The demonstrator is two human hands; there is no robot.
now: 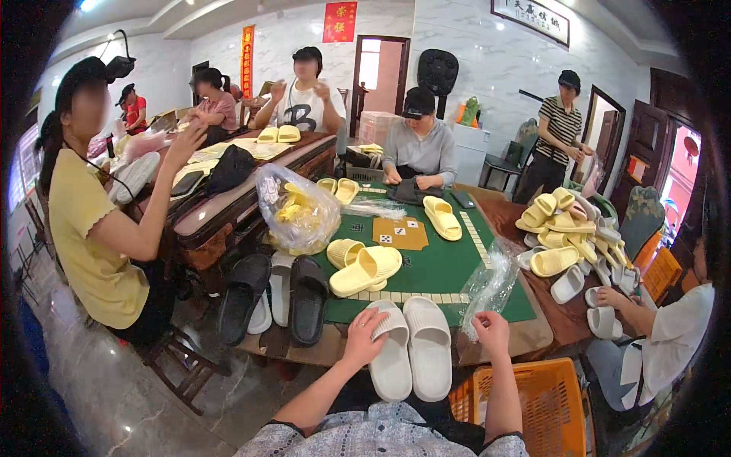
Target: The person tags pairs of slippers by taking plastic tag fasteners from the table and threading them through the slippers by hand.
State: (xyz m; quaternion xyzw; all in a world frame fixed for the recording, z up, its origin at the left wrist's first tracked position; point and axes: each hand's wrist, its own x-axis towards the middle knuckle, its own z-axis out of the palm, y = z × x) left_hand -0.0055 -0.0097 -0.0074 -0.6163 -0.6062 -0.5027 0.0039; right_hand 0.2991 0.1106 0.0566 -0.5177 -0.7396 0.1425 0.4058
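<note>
Workroom with marble-look walls, several people seated around tables; the green surface (pixel 449 274) in front carries loose slippers and bags. At 6 o'clock on its near edge lies a pair of white slippers (pixel 411 346), side by side, soles down, toes pointing away from the wearer. Left hand (pixel 364 335) rests curled over the toe of the left slipper, fingers bent on its top, holding it lightly. Right hand (pixel 491 329), at about 4 o'clock of the pair, pinches the lower end of a clear plastic bag (pixel 491 286) that trails up toward 1 o'clock. Yellow slippers (pixel 365 268) sit at 12 o'clock of the pair; black slippers (pixel 278 293) at 10 o'clock; a bulging bag of yellow slippers (pixel 298 209) further up. A heap of yellow and white slippers (pixel 575 236) lies at 2 o'clock; an orange crate (pixel 544 404) at 5 o'clock, below the surface. Judgement: the work in hand looks like bagging the white pair. To do it well, keep both slippers aligned and pressed together, get the bag mouth properly open before moving them, and feed toes first so the film does not snag.
</note>
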